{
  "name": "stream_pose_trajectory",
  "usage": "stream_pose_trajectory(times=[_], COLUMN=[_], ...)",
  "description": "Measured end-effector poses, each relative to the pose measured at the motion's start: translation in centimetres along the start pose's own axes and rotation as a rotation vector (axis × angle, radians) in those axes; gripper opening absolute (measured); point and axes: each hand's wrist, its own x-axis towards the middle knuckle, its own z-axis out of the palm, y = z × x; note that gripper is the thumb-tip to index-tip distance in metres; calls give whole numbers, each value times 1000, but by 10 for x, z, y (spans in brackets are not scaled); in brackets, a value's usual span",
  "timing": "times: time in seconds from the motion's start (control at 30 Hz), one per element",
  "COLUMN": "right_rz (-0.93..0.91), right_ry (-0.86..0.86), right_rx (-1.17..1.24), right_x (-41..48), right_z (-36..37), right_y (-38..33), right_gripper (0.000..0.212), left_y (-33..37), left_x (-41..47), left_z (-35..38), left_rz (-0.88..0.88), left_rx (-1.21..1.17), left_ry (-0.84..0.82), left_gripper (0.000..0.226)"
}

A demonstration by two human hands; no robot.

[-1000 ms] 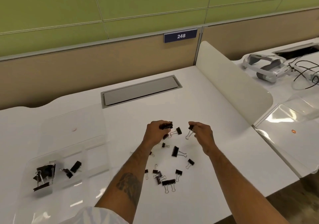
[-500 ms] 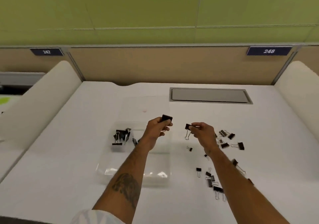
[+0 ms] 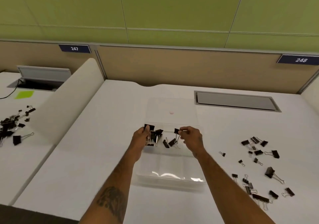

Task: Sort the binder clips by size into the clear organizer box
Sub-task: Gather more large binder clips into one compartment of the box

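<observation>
The clear organizer box [image 3: 170,177] lies on the white desk in front of me, its lid [image 3: 170,109] folded back behind it. My left hand [image 3: 142,135] grips a large black binder clip [image 3: 149,126] above the box's far left compartment, where several large clips [image 3: 156,135] lie. My right hand [image 3: 190,138] pinches a medium black clip [image 3: 177,131] by its wire handle above the far middle compartment, which holds two clips [image 3: 170,143]. Several loose clips [image 3: 259,170] of mixed sizes are scattered on the desk to the right.
A grey cable hatch [image 3: 236,101] is set into the desk at the back right. A white rounded divider [image 3: 63,103] separates the left neighbouring desk, where another pile of clips [image 3: 12,125] lies. Tan partition with plates 247 and 248 runs behind.
My view swung left from the loose pile to the box. Both hands carried their clips leftward and now hold them over the box's far compartments.
</observation>
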Motion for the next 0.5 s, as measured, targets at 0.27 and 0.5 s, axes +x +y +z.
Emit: stream_pose_trajectory(times=[0.27, 0.5], right_rz=[-40, -65], right_ry=[-2, -261], right_rx=[-195, -178], right_x=[5, 8], right_z=[29, 27], right_y=[-1, -29], right_gripper=[22, 27], left_y=[-1, 0], left_x=[8, 17], left_z=[-18, 1], left_rz=[19, 8], left_rx=[-6, 85], left_ry=[-33, -150], left_gripper=[27, 22])
